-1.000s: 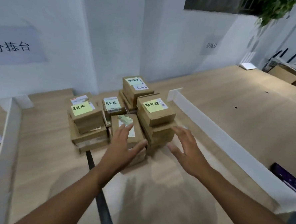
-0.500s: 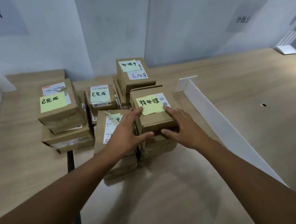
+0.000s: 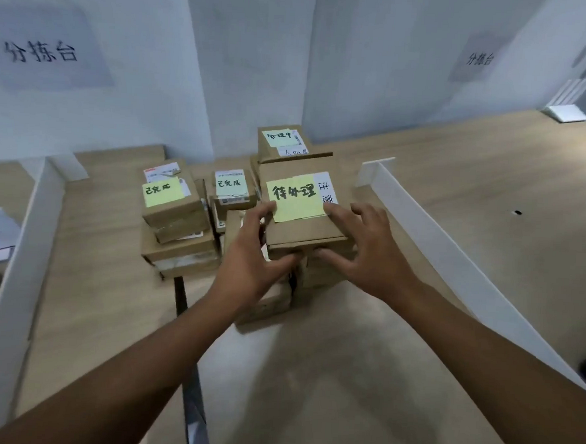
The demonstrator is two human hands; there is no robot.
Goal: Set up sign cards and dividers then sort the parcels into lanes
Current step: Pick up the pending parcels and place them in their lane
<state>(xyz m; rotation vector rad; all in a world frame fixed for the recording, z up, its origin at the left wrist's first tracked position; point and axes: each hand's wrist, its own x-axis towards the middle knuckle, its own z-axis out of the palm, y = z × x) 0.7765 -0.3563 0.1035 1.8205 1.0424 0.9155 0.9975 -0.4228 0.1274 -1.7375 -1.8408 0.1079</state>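
Both hands clamp the top parcel (image 3: 304,234) from opposite sides, likely to lift it level off the stack (image 3: 180,246) of other parcels. It sits on that stack on the counter (image 3: 343,379), near the long white divider (image 3: 454,252), on its left side. The left hand (image 3: 251,257) curls its fingers (image 3: 262,216) along the side farther from the divider. The right hand (image 3: 368,257) spreads its fingers over the nearer edge, thumb on the front face. The parcel's long axis seems to run away from the person, its yellow note reading upright to them.
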